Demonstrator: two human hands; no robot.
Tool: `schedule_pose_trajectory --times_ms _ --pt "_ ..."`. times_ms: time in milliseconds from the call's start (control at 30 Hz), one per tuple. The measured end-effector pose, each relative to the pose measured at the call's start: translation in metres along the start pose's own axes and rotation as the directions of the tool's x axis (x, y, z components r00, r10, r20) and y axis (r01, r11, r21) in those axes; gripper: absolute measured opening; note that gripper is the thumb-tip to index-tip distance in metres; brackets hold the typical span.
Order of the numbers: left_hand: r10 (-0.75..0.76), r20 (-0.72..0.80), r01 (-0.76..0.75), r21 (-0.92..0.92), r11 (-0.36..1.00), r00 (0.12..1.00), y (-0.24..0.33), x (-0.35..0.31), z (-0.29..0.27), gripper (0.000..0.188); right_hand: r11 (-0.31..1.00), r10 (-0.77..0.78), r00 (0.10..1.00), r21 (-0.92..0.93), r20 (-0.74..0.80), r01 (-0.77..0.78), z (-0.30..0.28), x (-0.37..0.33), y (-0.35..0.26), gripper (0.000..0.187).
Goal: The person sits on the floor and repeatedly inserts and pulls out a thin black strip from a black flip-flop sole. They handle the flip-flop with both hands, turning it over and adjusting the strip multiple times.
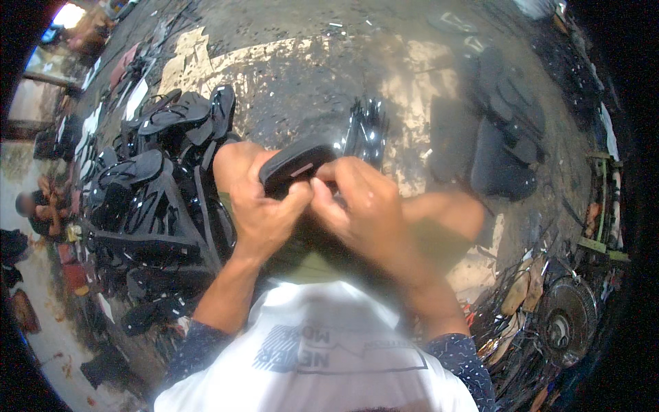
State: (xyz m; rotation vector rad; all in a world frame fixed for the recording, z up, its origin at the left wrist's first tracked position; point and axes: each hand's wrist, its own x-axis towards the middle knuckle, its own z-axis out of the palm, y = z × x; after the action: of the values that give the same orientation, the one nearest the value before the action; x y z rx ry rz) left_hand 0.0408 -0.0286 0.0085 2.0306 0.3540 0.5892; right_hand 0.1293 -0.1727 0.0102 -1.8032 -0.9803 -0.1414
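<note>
Between my knees I hold up a black flip-flop [299, 159], tilted, with a small pale mark on its side edge. My left hand [259, 211] is closed around its near end, the thumb pressed along the edge. At the other end of the flip-flop my right hand [360, 198] is closed in a pinch, its fingertips touching or nearly touching the edge. Whatever those fingertips hold is hidden. Just beyond the hands lies a bunch of shiny black straps [367, 127] on the floor.
A big heap of black flip-flops [154, 172] lies at my left. More dark soles [504, 161] lie to the right. Torn cardboard [429, 75] covers part of the stained floor. A round fan [566, 321] stands at lower right among scraps. Another person [48, 206] sits at far left.
</note>
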Motion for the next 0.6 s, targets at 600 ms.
schedule_pose_trajectory --times_ms 600 --pt "0.019 0.225 -0.012 -0.033 0.999 0.974 -0.004 -0.006 0.020 0.063 0.961 0.275 0.961 0.012 0.030 -0.276 -0.005 -0.013 0.027 0.013"
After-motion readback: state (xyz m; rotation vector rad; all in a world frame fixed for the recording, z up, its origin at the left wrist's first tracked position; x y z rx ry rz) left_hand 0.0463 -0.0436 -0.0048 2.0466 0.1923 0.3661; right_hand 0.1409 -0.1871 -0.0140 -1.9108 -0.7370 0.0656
